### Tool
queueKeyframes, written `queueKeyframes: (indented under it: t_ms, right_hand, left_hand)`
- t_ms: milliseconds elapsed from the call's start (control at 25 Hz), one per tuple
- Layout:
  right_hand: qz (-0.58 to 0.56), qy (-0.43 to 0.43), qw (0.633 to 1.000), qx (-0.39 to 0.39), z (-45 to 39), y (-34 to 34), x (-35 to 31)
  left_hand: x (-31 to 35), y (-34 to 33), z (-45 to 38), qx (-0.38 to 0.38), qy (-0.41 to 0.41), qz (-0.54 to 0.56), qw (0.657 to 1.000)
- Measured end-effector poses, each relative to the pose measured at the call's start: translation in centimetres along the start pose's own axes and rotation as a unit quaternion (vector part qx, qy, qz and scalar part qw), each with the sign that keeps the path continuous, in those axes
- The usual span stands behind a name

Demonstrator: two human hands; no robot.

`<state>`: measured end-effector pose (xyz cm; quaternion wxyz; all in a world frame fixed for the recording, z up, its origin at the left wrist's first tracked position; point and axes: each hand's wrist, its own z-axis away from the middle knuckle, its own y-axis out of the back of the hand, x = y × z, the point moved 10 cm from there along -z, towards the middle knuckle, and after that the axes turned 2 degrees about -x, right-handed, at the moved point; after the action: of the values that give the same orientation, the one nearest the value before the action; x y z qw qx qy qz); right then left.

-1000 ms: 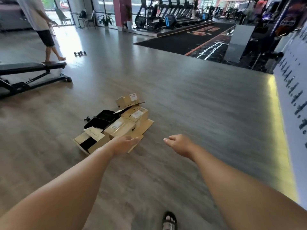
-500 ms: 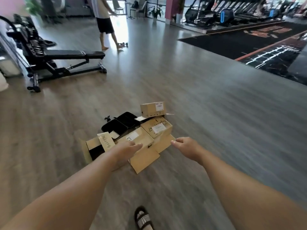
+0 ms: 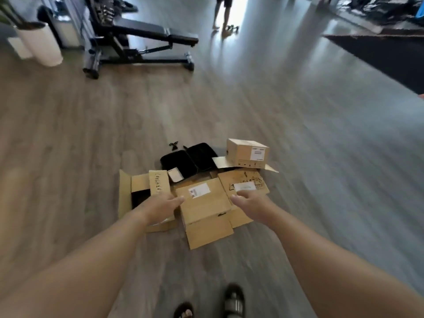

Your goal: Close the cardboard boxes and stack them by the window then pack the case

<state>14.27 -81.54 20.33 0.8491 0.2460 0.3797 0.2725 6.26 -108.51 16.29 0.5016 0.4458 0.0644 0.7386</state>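
Four cardboard boxes (image 3: 204,200) on floor (image 3: 321,180) — one black case (image 3: 188,160), open.

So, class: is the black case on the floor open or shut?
Open: the black case lies spread flat, both halves side by side.

My left hand (image 3: 160,208) covers part of the open box (image 3: 140,191), so I can't see what's inside. Scribbled writing on the flaps is too smeared to read. The person (image 3: 223,12) at the back is cut off at the top edge. Whole floor (image 3: 321,157) is motion-blurred.
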Motion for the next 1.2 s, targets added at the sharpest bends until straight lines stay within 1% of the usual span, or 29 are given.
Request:
queueKeyframes:
  t_ms: [80,200,280,400,600,640,720,760,840,880,960,1080,1200]
  right_hand:
    - [0.013,0.033,0.999,-0.04,-5.4,-1.9,-1.4]
    - [0.044,0.086,0.992,-0.082,-13.0,-5.6,-3.2]
    - [0.067,0.115,0.986,-0.105,-18.1,-8.8,-3.7]
    - [0.084,0.14,0.976,-0.143,-24.6,-14.6,-3.0]
    - [0.124,0.18,0.963,-0.156,-34.0,-25.0,-1.6]
    - [0.122,0.191,0.962,-0.154,-35.8,-27.2,-1.4]
    - [0.101,0.203,0.963,-0.145,-39.2,-31.2,-0.9]
    - [0.086,0.205,0.965,-0.137,-40.9,-32.7,-0.8]
    - [0.069,0.206,0.969,-0.121,-44.0,-35.3,-0.6]
    - [0.069,0.21,0.969,-0.112,-45.6,-36.7,-0.5]
    - [0.075,0.215,0.969,-0.096,-48.2,-39.1,-0.5]
    - [0.09,0.231,0.965,-0.082,-50.6,-42.2,-0.2]
    - [0.108,0.241,0.963,-0.06,-51.6,-44.3,0.8]
  left_hand:
    - [-2.7,0.5,-2.7,0.027,0.047,0.021,0.998]
    - [-6.7,1.1,-6.0,0.075,0.091,0.018,0.993]
    - [-10.2,0.6,-8.8,0.098,0.119,0.009,0.988]
    - [-16.3,-1.5,-12.9,0.124,0.161,0.035,0.979]
    - [-25.6,-4.8,-20.6,0.176,0.188,0.044,0.965]
    - [-27.6,-5.1,-22.2,0.196,0.194,0.038,0.961]
    - [-31.1,-4.8,-24.8,0.258,0.201,0.012,0.945]
    - [-32.1,-3.8,-25.9,0.293,0.197,-0.015,0.935]
    - [-33.4,-1.8,-28.0,0.34,0.175,-0.072,0.921]
    - [-34.1,-0.9,-29.3,0.348,0.16,-0.09,0.919]
    - [-36.2,-0.7,-31.9,0.327,0.151,-0.11,0.926]
    - [-40.8,-3.1,-34.5,0.274,0.199,-0.124,0.933]
    - [-45.1,-5.8,-35.4,0.269,0.235,-0.104,0.928]
